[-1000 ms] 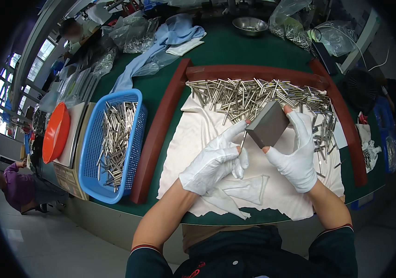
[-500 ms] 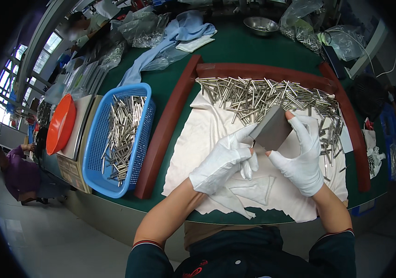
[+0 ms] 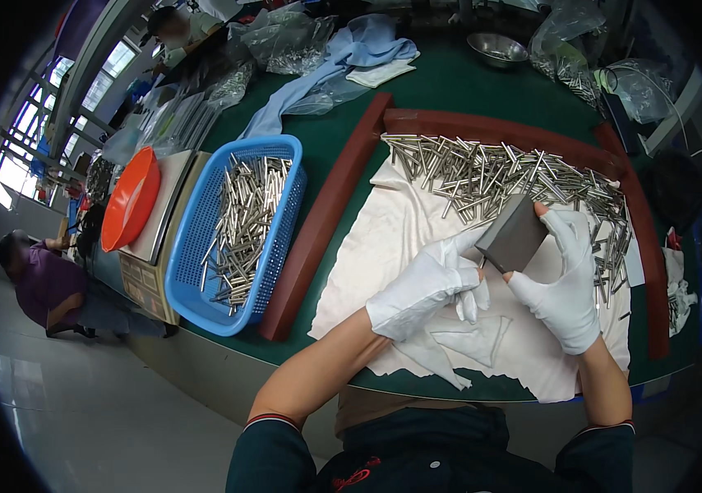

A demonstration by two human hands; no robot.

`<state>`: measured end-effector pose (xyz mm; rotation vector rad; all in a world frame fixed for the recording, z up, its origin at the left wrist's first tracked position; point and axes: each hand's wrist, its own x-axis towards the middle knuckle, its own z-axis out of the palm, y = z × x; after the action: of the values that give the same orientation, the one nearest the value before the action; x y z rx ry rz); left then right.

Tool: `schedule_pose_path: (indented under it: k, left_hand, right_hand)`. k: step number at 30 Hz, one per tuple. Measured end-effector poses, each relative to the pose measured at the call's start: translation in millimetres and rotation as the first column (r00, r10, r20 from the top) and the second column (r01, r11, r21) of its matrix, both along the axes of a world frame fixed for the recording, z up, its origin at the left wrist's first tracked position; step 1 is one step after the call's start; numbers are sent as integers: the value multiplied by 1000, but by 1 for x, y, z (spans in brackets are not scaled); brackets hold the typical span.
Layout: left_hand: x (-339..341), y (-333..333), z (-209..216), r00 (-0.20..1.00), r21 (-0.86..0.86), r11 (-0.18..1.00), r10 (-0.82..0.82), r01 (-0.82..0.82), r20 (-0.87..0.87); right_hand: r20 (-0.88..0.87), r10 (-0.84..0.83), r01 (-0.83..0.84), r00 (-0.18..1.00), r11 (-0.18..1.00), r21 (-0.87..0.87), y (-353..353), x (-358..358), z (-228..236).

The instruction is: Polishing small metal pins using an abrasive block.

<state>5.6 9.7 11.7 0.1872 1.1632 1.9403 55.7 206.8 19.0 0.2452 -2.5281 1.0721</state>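
1. Grip: right hand [image 3: 566,283] in a white cotton glove is clamped on the flat dark grey metal block [image 3: 513,233], thumb at its near corner, fingers wrapped over the far edge. Left hand [image 3: 423,289], also gloved, touches the block's left edge with its fingertips; whether it pinches anything there, cannot tell.
2. Block sits tilted between both hands, lifted just above the white cloth sheet [image 3: 384,246], at the near edge of the rod pile.
3. Doing this well, as a judgement: keep the right-hand clamp firm on the block edges, let the left fingertips steady the lower edge, keep the block low over the cloth so a slip lands soft.
4. Just beyond the grip: loose heap of short silver metal rods [image 3: 482,172] spread across the far part of the cloth, some running down the right side past the right hand.
5. Around cloth and heap: dark red raised wooden border [image 3: 322,222] on the green table [image 3: 450,90].
6. Left of the grip, past the border: blue plastic mesh basket [image 3: 195,271] holding more rods; beyond it an orange round plastic lid [image 3: 129,197] on a flat scale-like tray.
7. In the way: the rods crowd close behind the block; fingers could knock them. Border limits sweeping left.
8. Far from grip: steel bowl [image 3: 496,48], clear plastic bags, blue cloth; another person seated far left.
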Motion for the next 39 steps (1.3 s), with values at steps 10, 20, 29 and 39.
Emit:
schedule_pose_path:
  k: [10, 20, 29, 39]
  left_hand:
    - [-4, 0, 5, 1000, 27, 1000, -5, 5, -23]
    - [-1, -3, 8, 993, -154, 988, -40, 21, -115]
    - [-5, -7, 7, 995, -77, 997, -6, -2, -95]
    - [-42, -48, 2, 182, -322, 328, -393, -888, -901]
  right_hand:
    - [-176, -70, 70, 982, 998, -3, -8, -2, -3]
    - [-97, 80, -82, 992, 997, -11, -2, -3, 7]
    - [-446, -122, 141, 886, 990, 9, 2, -1, -6]
    - [-389, -414, 365, 823, 910, -195, 41, -20, -8]
